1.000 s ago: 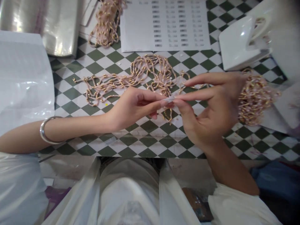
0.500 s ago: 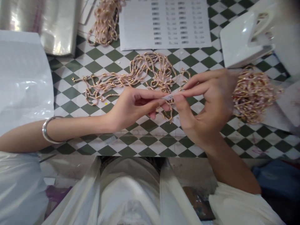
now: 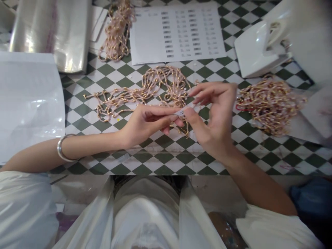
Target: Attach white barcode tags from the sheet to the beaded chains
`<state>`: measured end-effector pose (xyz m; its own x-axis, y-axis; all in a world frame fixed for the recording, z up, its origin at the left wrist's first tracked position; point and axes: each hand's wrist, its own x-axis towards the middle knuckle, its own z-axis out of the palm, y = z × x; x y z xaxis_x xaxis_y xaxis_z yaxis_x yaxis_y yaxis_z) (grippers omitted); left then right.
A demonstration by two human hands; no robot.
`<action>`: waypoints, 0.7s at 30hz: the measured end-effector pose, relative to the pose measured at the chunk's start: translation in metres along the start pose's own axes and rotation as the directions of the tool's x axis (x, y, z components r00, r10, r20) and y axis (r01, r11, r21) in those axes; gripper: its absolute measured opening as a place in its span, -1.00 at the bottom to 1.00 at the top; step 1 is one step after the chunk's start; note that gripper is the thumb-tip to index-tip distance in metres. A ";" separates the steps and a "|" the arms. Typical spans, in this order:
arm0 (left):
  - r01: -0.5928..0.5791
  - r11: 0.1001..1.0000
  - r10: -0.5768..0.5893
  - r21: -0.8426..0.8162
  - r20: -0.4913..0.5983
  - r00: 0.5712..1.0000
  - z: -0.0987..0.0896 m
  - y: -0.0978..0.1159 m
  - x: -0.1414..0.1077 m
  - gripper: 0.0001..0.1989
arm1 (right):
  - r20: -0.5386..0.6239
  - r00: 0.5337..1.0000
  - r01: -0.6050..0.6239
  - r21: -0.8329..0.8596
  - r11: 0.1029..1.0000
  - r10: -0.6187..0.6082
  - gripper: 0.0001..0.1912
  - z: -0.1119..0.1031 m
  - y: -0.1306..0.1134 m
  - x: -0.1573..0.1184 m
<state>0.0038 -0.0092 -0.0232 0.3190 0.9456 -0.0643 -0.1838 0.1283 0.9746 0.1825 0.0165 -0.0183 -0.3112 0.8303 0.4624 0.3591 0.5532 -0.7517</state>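
Left hand (image 3: 142, 124) closed on white label (image 3: 181, 112), right hand (image 3: 216, 121) (hold unclear) at its end, beaded strands (image 3: 145, 92) behind, barcode sheet (image 3: 178, 34) beyond.

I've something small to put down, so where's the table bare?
Mostly bare: the checkered tabletop between the left hand and its near edge, and, narrowly, between the printed sheet and white device. Crowded: beaded strands beyond the same hand; a beaded heap beside the right hand.

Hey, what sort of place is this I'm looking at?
Likely a jewelry workshop or packing spot: bunches of beaded strands lie on a checkered table, near a sheet with rows of barcode-like marks and some shiny plastic.
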 end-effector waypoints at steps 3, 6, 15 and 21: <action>-0.008 1.000 0.008 0.014 -0.002 1.000 0.000 0.003 0.000 -0.79 | 0.127 0.990 -0.084 0.168 0.982 0.062 -0.86 0.001 0.002 0.002; -0.023 0.999 0.023 0.025 0.012 1.000 0.000 0.007 0.000 -0.81 | 0.152 0.988 -0.055 0.257 0.965 0.016 -0.81 0.003 0.002 0.002; 0.092 0.995 -0.093 0.025 0.049 0.994 0.005 0.018 0.000 -0.73 | -0.085 0.995 0.053 0.127 0.991 -0.042 -0.83 0.003 0.002 0.000; 0.088 0.979 -0.104 0.182 0.079 0.991 -0.005 0.031 0.006 -0.69 | -0.115 0.990 0.116 0.330 0.937 -0.082 -0.86 -0.007 -0.001 0.004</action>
<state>-0.0052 0.0019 0.0058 0.4086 0.9007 -0.1478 0.0173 0.1542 0.9879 0.1873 0.0201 -0.0126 -0.2358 0.7845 0.5736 0.0097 0.5921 -0.8058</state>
